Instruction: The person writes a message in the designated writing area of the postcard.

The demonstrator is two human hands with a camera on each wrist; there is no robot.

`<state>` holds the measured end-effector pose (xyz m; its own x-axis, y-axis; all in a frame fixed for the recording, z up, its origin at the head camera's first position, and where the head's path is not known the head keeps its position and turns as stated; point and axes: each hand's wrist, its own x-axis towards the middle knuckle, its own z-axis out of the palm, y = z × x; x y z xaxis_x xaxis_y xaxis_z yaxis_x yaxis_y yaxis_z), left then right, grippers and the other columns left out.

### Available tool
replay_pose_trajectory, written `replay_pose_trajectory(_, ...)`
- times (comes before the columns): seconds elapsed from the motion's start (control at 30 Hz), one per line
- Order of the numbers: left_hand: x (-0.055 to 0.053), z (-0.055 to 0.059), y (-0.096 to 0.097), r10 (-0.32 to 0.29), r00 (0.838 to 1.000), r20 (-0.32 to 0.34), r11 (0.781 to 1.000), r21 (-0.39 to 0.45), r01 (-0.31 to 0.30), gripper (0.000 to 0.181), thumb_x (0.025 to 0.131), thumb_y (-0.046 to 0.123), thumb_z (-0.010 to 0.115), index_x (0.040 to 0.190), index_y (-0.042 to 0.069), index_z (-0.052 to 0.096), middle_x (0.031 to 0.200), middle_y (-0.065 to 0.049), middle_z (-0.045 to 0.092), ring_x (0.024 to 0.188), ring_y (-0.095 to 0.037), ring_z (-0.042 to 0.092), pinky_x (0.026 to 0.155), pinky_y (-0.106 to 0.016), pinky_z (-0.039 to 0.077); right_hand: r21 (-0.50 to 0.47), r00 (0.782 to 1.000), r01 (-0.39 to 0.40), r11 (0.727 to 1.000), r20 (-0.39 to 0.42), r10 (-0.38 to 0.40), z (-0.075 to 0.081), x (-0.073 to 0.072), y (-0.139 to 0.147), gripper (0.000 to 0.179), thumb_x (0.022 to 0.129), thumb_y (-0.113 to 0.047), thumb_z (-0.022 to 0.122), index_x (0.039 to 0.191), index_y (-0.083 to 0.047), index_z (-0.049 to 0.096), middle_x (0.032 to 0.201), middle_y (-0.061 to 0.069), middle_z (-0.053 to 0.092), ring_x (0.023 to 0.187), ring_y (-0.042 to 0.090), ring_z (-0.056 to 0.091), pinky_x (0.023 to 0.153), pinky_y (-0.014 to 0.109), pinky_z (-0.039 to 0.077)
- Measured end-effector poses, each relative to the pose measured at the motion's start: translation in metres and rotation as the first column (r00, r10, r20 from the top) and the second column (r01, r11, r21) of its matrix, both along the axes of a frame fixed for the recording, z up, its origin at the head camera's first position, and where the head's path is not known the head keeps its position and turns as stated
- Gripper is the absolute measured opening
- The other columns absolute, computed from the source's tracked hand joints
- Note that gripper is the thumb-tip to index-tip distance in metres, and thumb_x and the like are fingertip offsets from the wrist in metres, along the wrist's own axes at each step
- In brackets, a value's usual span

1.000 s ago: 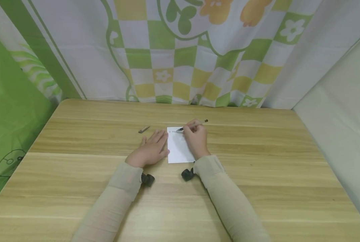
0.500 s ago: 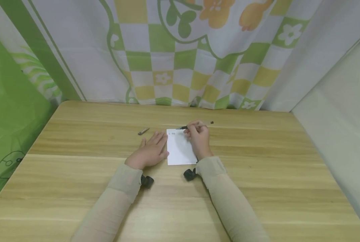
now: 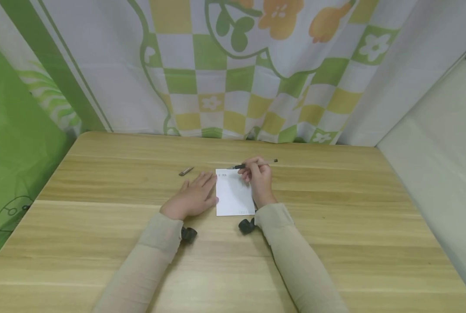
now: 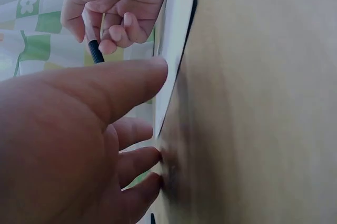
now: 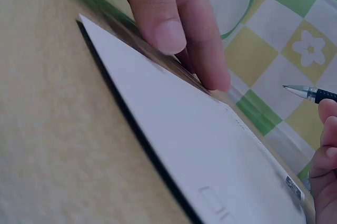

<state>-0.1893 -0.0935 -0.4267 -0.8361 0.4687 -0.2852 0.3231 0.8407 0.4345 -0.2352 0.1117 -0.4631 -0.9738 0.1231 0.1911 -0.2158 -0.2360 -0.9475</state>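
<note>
A white card (image 3: 233, 195) lies on the wooden table, with small dark marks near its top left corner. My left hand (image 3: 191, 196) rests flat along the card's left edge, fingers extended and fingertips right at that edge. In my right hand (image 3: 259, 180), over the card's upper right, a clear-barrelled pen (image 3: 239, 166) with a black grip is pinched. The pen's tip (image 5: 290, 88) stands raised above the card in the right wrist view. That view also shows printed boxes (image 5: 213, 198) and a small dark printed square (image 5: 293, 186) on the card.
A pen cap (image 3: 186, 171) lies on the table (image 3: 119, 243) beyond my left hand. At the table's far edge hangs a green, yellow and white curtain (image 3: 209, 78). Black wrist cameras (image 3: 246, 226) sit by both cuffs.
The pen's tip has come up off the marks at the card's top left, and my right hand has shifted slightly right. My left hand stays at the card's edge.
</note>
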Motion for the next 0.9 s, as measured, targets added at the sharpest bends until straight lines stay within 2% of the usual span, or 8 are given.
replay_pose_trajectory(0.13, 0.001, 0.004, -0.002, -0.007, 1.000, -0.028, 0.999, 0.048, 0.008, 0.070, 0.107, 0.034, 0.048, 0.161, 0.002, 0.017, 0.168, -0.020, 0.014, 0.155, -0.037, 0.010, 0.120, -0.065, 0.009, -0.025, 1.000, -0.003, 1.000, 0.013, 0.004, -0.001, -0.001, 0.001, 0.018, 0.094, 0.000, 0.047, 0.083, 0.000, 0.062, 0.064, 0.008, 0.063, 0.052, 0.011, 0.054, 0.046, 0.016, 0.041)
replay_pose_trajectory(0.27, -0.002, 0.005, -0.005, -0.029, 0.988, -0.155, 0.992, 0.116, 0.047, 0.062, 0.106, 0.026, 0.050, 0.158, -0.001, 0.029, 0.162, -0.021, 0.031, 0.150, -0.038, 0.028, 0.121, -0.056, 0.021, -0.118, 0.998, -0.004, 0.993, 0.060, 0.011, -0.002, -0.002, 0.003, 0.020, 0.095, -0.001, 0.045, 0.082, -0.002, 0.061, 0.063, 0.007, 0.063, 0.052, 0.011, 0.054, 0.047, 0.018, 0.041)
replay_pose_trajectory(0.37, -0.005, 0.008, -0.009, 0.011, 0.962, -0.272, 0.987, 0.158, 0.033, 0.052, 0.105, 0.022, 0.050, 0.151, -0.001, 0.043, 0.153, -0.022, 0.045, 0.143, -0.039, 0.041, 0.119, -0.051, 0.030, -0.172, 0.997, 0.001, 0.985, 0.081, 0.013, -0.002, -0.002, 0.004, 0.021, 0.096, -0.002, 0.045, 0.082, -0.003, 0.060, 0.063, 0.007, 0.063, 0.053, 0.012, 0.053, 0.047, 0.018, 0.041)
replay_pose_trajectory(0.47, -0.008, 0.012, -0.014, 0.101, 0.942, -0.320, 0.980, 0.195, -0.039, 0.045, 0.104, 0.020, 0.050, 0.145, 0.001, 0.052, 0.147, -0.020, 0.053, 0.137, -0.039, 0.048, 0.116, -0.051, 0.036, -0.179, 0.996, 0.000, 0.984, 0.086, 0.015, -0.001, -0.002, 0.004, 0.020, 0.097, -0.003, 0.045, 0.083, -0.003, 0.060, 0.063, 0.007, 0.063, 0.053, 0.012, 0.053, 0.048, 0.018, 0.041)
replay_pose_trajectory(0.6, -0.012, 0.016, -0.023, 0.205, 0.919, -0.336, 0.961, 0.249, -0.123, 0.040, 0.104, 0.016, 0.050, 0.141, 0.000, 0.057, 0.141, -0.021, 0.058, 0.131, -0.038, 0.053, 0.112, -0.051, 0.041, -0.183, 0.996, -0.004, 0.983, 0.092, 0.021, 0.000, -0.002, 0.003, 0.018, 0.096, -0.002, 0.047, 0.084, -0.003, 0.059, 0.064, 0.007, 0.062, 0.055, 0.012, 0.054, 0.049, 0.018, 0.042)
replay_pose_trajectory(0.73, -0.015, 0.015, -0.032, 0.280, 0.902, -0.329, 0.939, 0.290, -0.185, 0.037, 0.105, 0.014, 0.053, 0.137, -0.002, 0.059, 0.138, -0.022, 0.059, 0.130, -0.038, 0.054, 0.111, -0.051, 0.042, -0.192, 0.995, -0.006, 0.981, 0.093, 0.024, 0.000, -0.002, 0.002, 0.016, 0.093, 0.001, 0.047, 0.084, -0.003, 0.059, 0.064, 0.006, 0.062, 0.055, 0.012, 0.054, 0.049, 0.017, 0.042)
replay_pose_trajectory(0.9, -0.018, 0.011, -0.042, 0.312, 0.900, -0.304, 0.932, 0.284, -0.227, 0.037, 0.104, 0.015, 0.056, 0.136, -0.005, 0.059, 0.138, -0.025, 0.059, 0.130, -0.041, 0.053, 0.112, -0.053, 0.041, -0.193, 0.995, -0.009, 0.981, 0.096, 0.028, -0.001, -0.003, 0.002, 0.015, 0.092, 0.002, 0.048, 0.084, -0.002, 0.059, 0.063, 0.007, 0.062, 0.056, 0.012, 0.054, 0.048, 0.017, 0.042)
